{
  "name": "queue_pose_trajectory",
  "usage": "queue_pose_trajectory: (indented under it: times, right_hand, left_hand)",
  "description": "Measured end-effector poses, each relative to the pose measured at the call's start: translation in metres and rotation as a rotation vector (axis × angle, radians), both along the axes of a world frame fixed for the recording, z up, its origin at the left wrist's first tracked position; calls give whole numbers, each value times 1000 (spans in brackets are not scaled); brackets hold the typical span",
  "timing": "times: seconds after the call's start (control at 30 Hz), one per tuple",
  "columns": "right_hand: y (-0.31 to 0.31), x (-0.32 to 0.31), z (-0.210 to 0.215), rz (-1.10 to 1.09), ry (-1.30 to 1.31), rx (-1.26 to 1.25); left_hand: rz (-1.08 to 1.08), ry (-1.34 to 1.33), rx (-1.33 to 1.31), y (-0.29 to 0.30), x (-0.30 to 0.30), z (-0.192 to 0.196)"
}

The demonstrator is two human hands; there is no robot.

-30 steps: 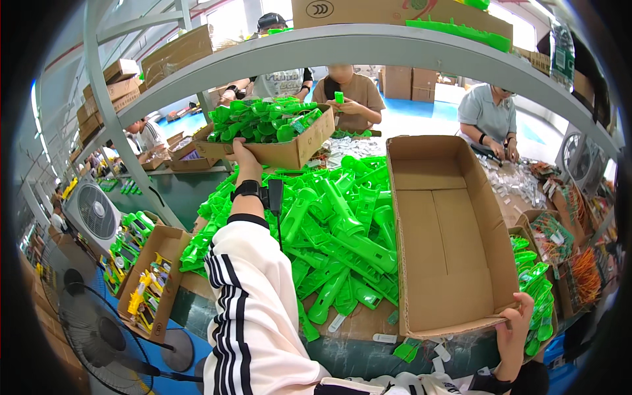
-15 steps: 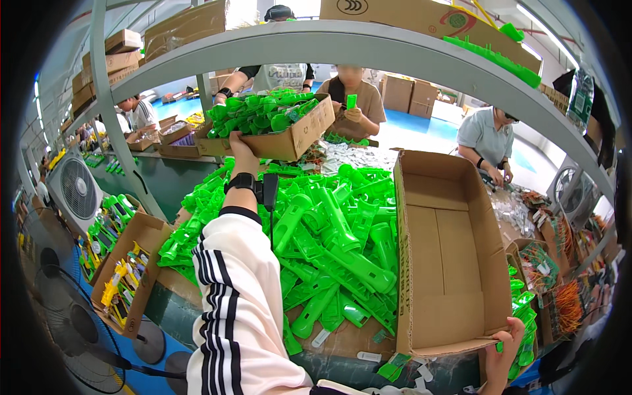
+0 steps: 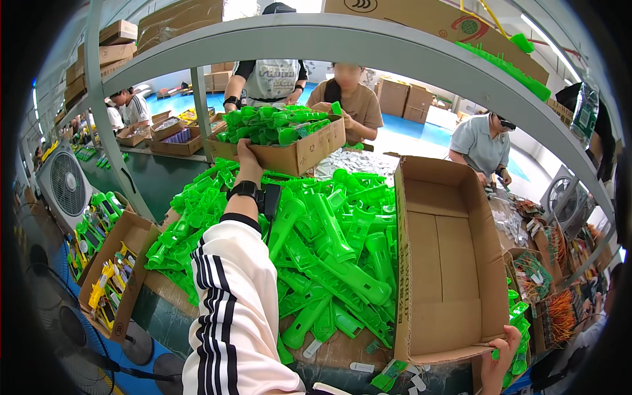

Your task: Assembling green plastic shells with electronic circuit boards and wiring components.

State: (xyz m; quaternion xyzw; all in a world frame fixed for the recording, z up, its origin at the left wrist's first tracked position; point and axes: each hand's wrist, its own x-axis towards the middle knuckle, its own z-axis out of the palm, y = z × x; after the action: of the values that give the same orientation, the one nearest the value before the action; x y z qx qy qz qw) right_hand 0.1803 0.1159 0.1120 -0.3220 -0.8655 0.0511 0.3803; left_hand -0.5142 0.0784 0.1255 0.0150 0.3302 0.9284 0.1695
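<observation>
At the far side of the pile, my left hand (image 3: 246, 153) grips the near side of a cardboard box (image 3: 280, 158) heaped with green plastic shells (image 3: 273, 125). My left arm stretches across a large pile of loose green shells (image 3: 342, 257). My right hand (image 3: 500, 361) is closed on the near right corner of a second cardboard box (image 3: 438, 263), with nothing inside it. This box is tilted up toward me at the right of the pile. Its far end stands beside the shells.
A grey shelf beam (image 3: 296, 36) crosses above the bench. At left, a carton (image 3: 135, 293) holds yellow and white parts, near a fan (image 3: 66, 181). Co-workers (image 3: 349, 99) stand opposite. Wires (image 3: 559, 309) and small white parts (image 3: 359, 161) lie around.
The filled box in my left hand has come slightly lower and to the right. A co-worker opposite has lowered a green piece. My right hand keeps its hold on the other box.
</observation>
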Motion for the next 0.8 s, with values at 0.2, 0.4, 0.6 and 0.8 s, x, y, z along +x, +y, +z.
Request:
queue_pose_trajectory:
  times: [0.2, 0.4, 0.6, 0.8]
  right_hand:
    - [2, -14, 16, 10, -90, 286]
    - [9, -11, 8, 43, -83, 138]
    - [8, -9, -2, -7, -2, 24]
    - [4, -5, -4, 30, 17, 41]
  left_hand:
    - [-17, 38, -82, 11, -49, -21]
    - [-213, 59, -98, -12, -67, -21]
    - [-30, -4, -363, -28, -19, 12]
    - [-58, 289, -454, -68, -8, 32]
